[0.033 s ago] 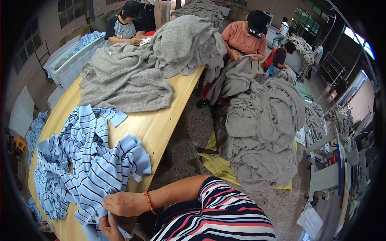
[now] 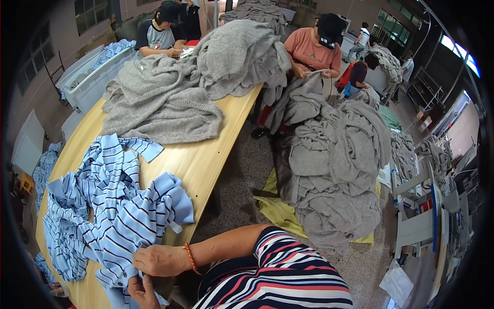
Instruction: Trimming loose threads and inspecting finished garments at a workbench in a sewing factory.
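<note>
A light blue knitted garment with dark stripes lies crumpled on the near end of a long wooden table. My right hand, with an orange bead bracelet at the wrist, pinches the garment's lower edge by its buttoned strip. Just below it, at the frame's lower edge, my left hand grips the same edge. My forearm comes in from the right, over my striped shirt.
Grey knitwear is piled on the far half of the table and in a big heap on the floor to the right, over a yellow cloth. Several people sit working beyond. White bins stand at the left, shelving at the right.
</note>
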